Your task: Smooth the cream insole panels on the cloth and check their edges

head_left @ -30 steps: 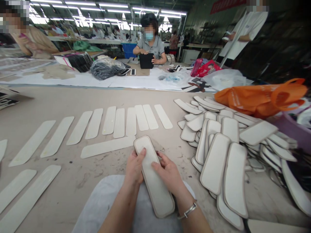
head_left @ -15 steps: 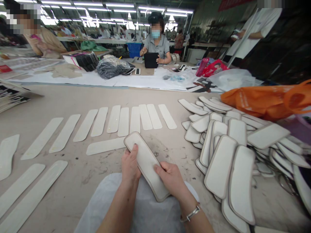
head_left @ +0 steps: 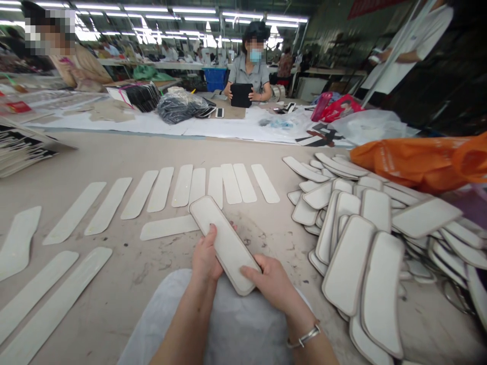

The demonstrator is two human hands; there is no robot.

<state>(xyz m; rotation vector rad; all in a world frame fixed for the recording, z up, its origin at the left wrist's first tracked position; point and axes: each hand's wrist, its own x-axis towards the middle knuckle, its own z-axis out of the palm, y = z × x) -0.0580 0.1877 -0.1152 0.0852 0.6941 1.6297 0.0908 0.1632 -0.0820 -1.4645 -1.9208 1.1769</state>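
Between my two hands is a long white padded panel (head_left: pixel 222 246) with rounded corners and a darker edge, tilted with its far end to the left. My left hand (head_left: pixel 207 253) grips its left side, thumb on top and fingers underneath. My right hand (head_left: pixel 270 279) pinches the near right side, thumb lying on the white face. Beyond the panel, several flat white strips (head_left: pixel 182 186) lie in a row on the table. One strip (head_left: pixel 169 228) lies crosswise just behind the held panel. To the right is a heap of similar edged panels (head_left: pixel 348 263).
An orange bag (head_left: pixel 418 159) lies behind the heap. At far left sits a stack of dark-and-white pieces (head_left: pixel 26 149). Across the table (head_left: pixel 125 284), a masked person (head_left: pixel 249 71) holds a black piece near a plastic-wrapped bundle (head_left: pixel 180 106) and a phone (head_left: pixel 219 112).
The panel has shifted slightly up and left in my hands, and my left fingertips now show past its far side. The person opposite now has both hands on the black piece.
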